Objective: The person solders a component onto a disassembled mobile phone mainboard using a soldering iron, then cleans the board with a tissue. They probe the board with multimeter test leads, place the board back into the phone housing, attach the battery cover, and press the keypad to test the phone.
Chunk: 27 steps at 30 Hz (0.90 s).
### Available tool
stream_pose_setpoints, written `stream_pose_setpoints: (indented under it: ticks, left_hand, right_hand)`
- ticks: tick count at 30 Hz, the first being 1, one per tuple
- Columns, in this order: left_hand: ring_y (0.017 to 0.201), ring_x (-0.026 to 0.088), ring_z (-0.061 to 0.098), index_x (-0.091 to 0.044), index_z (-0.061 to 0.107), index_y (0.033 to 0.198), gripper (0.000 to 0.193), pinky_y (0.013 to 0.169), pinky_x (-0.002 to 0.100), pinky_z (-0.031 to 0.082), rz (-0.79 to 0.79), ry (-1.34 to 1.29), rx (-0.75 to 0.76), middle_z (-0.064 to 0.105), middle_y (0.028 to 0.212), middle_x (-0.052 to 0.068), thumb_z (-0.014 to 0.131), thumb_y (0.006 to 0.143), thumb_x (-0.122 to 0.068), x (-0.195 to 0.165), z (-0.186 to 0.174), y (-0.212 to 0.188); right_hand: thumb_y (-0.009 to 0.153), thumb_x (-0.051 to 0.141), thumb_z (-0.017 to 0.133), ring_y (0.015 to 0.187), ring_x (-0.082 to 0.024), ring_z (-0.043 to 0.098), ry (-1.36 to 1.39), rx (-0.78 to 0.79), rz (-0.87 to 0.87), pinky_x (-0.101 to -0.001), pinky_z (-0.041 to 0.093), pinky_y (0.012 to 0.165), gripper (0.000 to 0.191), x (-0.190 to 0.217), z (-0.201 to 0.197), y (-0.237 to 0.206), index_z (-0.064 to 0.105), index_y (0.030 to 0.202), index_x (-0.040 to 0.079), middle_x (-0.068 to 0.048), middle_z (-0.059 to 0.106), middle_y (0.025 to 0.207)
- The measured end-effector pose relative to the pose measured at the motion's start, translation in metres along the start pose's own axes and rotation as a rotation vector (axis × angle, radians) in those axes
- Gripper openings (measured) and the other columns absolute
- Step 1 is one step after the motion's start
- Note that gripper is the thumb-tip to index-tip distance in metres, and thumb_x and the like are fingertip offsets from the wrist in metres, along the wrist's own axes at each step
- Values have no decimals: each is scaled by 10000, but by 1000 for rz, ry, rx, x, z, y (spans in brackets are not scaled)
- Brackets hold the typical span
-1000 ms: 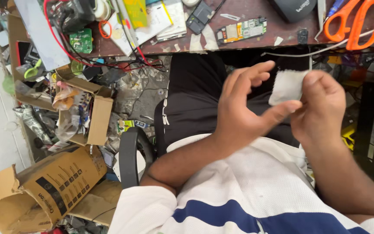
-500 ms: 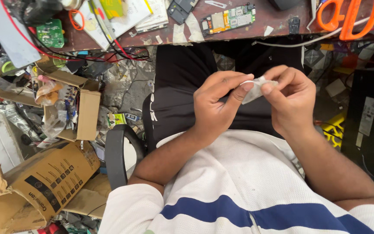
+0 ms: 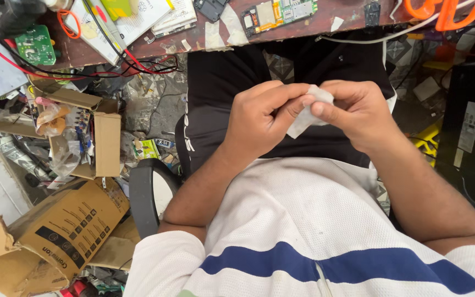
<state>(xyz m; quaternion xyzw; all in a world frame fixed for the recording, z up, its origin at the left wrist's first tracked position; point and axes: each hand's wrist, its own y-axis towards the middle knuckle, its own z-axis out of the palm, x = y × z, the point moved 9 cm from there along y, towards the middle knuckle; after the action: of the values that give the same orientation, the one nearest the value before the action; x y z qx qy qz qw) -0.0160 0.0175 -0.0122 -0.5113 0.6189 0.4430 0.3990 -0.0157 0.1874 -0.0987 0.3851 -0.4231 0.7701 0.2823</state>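
Both of my hands meet over my lap, in front of my white shirt with a blue stripe. My left hand [image 3: 259, 118] and my right hand [image 3: 358, 113] pinch a small crumpled white tissue [image 3: 309, 113] between fingertips and thumbs. Most of the tissue is hidden by the fingers. Black trousers [image 3: 221, 82] lie beneath the hands.
A cluttered brown workbench [image 3: 155, 49] runs along the top with a bare phone circuit board [image 3: 279, 12], a green circuit board [image 3: 35, 47], red wires and orange scissors [image 3: 446, 11]. Torn cardboard boxes [image 3: 50, 236] and rubbish lie on the floor at left. A black chair armrest [image 3: 141, 192] is beside me.
My hands have come together and crumpled the tissue, which was held flatter in my right hand before. The view has shifted so the hands sit lower and more central.
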Motion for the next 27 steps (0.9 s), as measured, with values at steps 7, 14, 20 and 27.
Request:
stream_pose_setpoints:
  ticks: [7,14,20,27]
  left_hand:
    - [652,65,588,-37,728,1124,202,576,230,475,-237,-210,-91,674,771,16,678,1097,-231,33,7,-17]
    - [548,48,571,-73,682,1164,248,436,227,450,-758,-989,232,635,756,-22,573,1037,-256,58,95,-40]
    - [535,31,533,-59,684,1039,238,465,207,433,-903,-912,207,630,737,-21,584,1014,-273,68,103,-49]
    - [529,23,443,-43,677,928,219,480,206,341,-562,-558,-8,530,648,-56,637,1039,-228,44,54,6]
  right_hand:
    - [1033,150,779,972,-127,545,-225,-55,-282,-274,452,898,192,19,-5,-8,732,998,-32,-94,627,1151]
    - [907,323,837,1279,-240,597,318,44,-296,-423,486,1110,315,18,16,1,662,954,65,-169,638,1399]
    - [891,280,869,1043,-248,667,405,-31,-221,-383,547,898,346,21,1,-11,713,933,-26,-202,708,1175]
    - [967,133,808,997,-220,679,494,-260,-312,-345,555,907,239,25,-37,-54,697,1096,-35,-159,697,1085]
